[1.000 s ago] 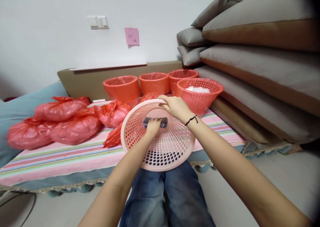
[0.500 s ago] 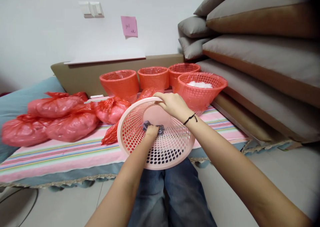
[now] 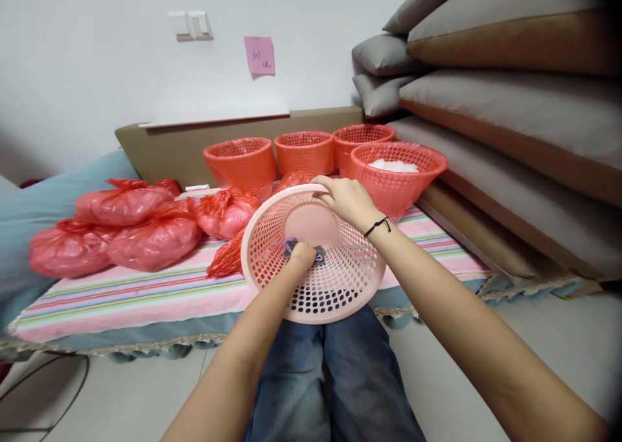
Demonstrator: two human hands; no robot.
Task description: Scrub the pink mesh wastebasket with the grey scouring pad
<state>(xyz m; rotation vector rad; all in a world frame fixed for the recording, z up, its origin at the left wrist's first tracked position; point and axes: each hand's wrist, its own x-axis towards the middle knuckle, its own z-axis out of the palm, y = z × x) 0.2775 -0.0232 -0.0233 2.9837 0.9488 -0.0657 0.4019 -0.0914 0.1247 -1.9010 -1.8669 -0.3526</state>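
Note:
A pale pink perforated plastic basket (image 3: 359,280) lies tilted over my knees, its mouth facing me. My right hand (image 3: 347,199), a black cord round the wrist, is closed over the basket's upper rim. Inside the basket, my left hand (image 3: 304,254) is closed on a bunched grey-purple cloth (image 3: 319,255), pressed against the inner wall near the bottom. The cloth pokes out on both sides of the fist. My fingertips there are hidden.
Several red baskets (image 3: 304,149) lined with plastic stand behind; the nearest right one (image 3: 389,186) holds white material (image 3: 393,166). Knotted red plastic bags (image 3: 150,241) lie left on the striped cloth (image 3: 140,299). Large grey-brown cushions (image 3: 505,111) are stacked at the right.
The whole scene has shifted slightly right in view as the camera turned. Both hands keep their holds, on the basket rim and on the cloth inside.

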